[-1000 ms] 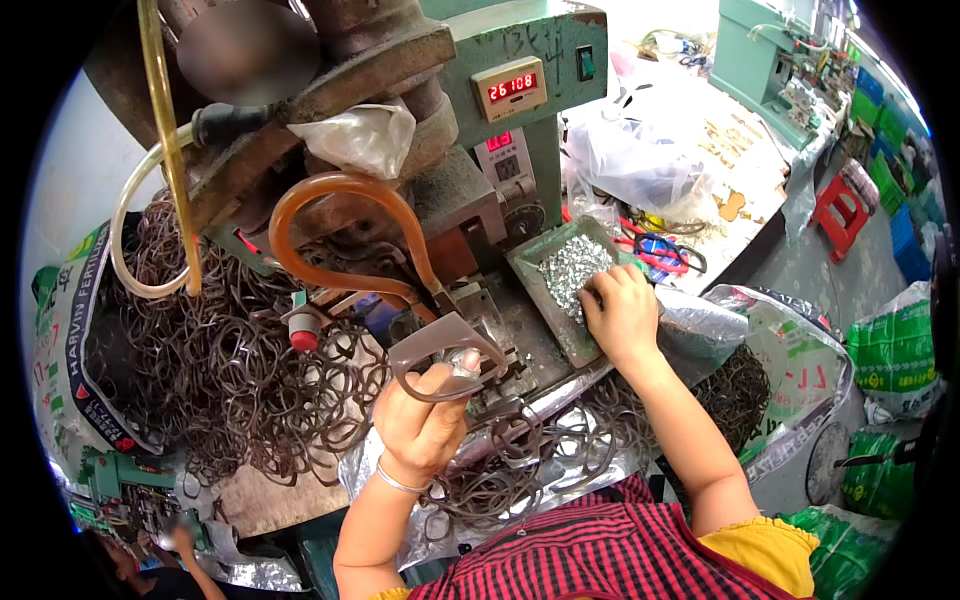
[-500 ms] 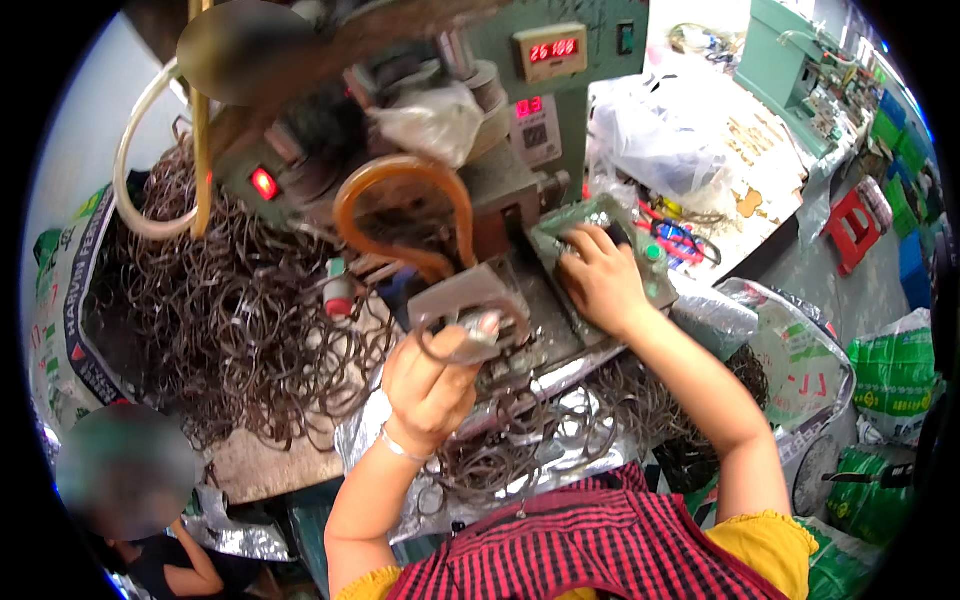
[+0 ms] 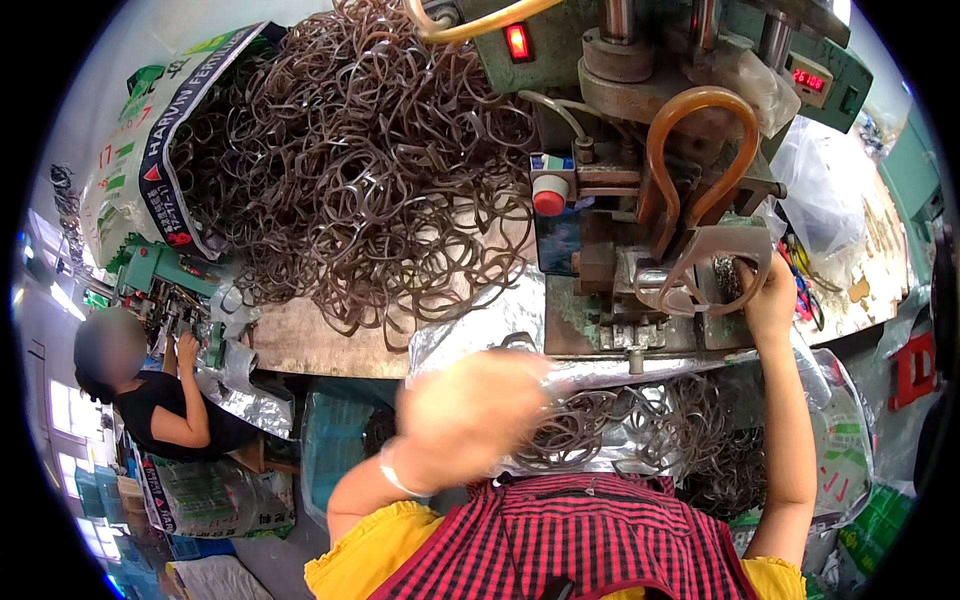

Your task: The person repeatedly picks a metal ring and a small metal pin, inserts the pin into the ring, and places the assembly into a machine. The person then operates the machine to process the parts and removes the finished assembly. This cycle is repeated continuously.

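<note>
A brown translucent spectacle frame [image 3: 691,268] stands at the front of the green-grey press [image 3: 612,68], over its metal fixture. My right hand [image 3: 775,303] is at the frame's right rim, its fingers closed there and partly hidden behind it. My left hand [image 3: 474,405] is smeared by motion, above the foil-covered front edge of the bench and left of the press; its fingers cannot be made out. Below the press, several more brown frames [image 3: 575,430] lie on foil near my apron.
A large heap of brown frames [image 3: 360,130] covers the bench [image 3: 320,335] at left, beside a printed sack [image 3: 165,150]. An orange hose [image 3: 655,145] loops before the press; a red button [image 3: 549,196] sits left. Another person [image 3: 165,410] works at far left.
My view has swung left. My left hand has pulled back from the spectacle frame, leftward and toward me. My right hand has come from the control box to the frame's right rim.
</note>
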